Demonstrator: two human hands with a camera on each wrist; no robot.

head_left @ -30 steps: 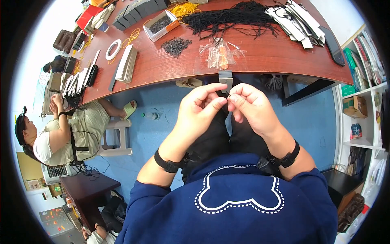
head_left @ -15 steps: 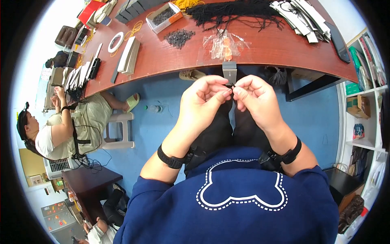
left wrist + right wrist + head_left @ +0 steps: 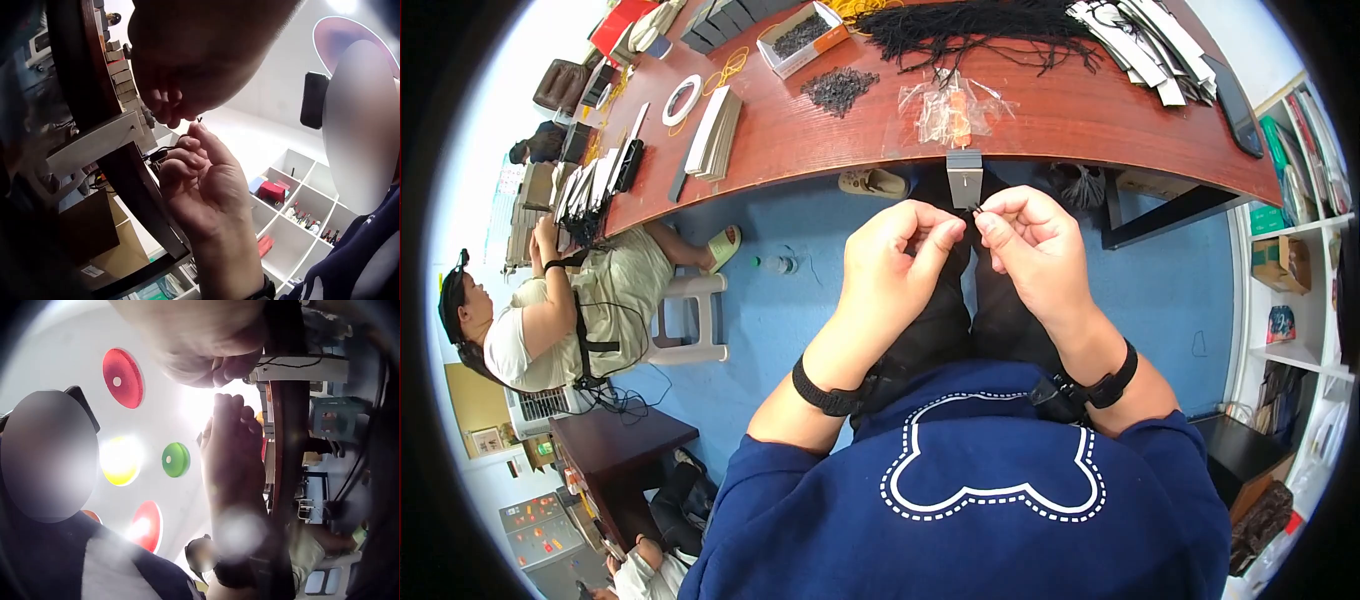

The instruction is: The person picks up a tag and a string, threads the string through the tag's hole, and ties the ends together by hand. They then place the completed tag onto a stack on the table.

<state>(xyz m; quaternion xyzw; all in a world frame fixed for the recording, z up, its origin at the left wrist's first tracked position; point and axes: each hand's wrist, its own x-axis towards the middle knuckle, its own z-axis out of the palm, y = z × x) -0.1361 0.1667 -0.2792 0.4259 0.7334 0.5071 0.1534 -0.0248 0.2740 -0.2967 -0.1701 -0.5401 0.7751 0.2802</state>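
My right hand (image 3: 1035,245) pinches a short bit of thin black cord (image 3: 977,210) between thumb and forefinger. In the left wrist view the dark tip of this cord stands just above the right thumb, with more cord trailing behind those fingers. Facing it, my left hand (image 3: 895,260) has its fingers bent and its thumb close to the forefinger; I cannot tell whether anything is between them. Both hands are over my lap, fingertips close together. Just beyond them a grey block (image 3: 965,180) with a small pin juts from the table edge.
On the red-brown table (image 3: 1090,125) lie crumpled clear plastic (image 3: 940,110), a heap of small black pieces (image 3: 838,92), an open box (image 3: 805,40) of similar pieces, black cords (image 3: 980,35) and white strips (image 3: 1140,50). Another person (image 3: 550,320) sits at left.
My fingertips came together near the block half a second ago; now the left fingers have drawn slightly back to the left. The right hand still pinches the black cord.
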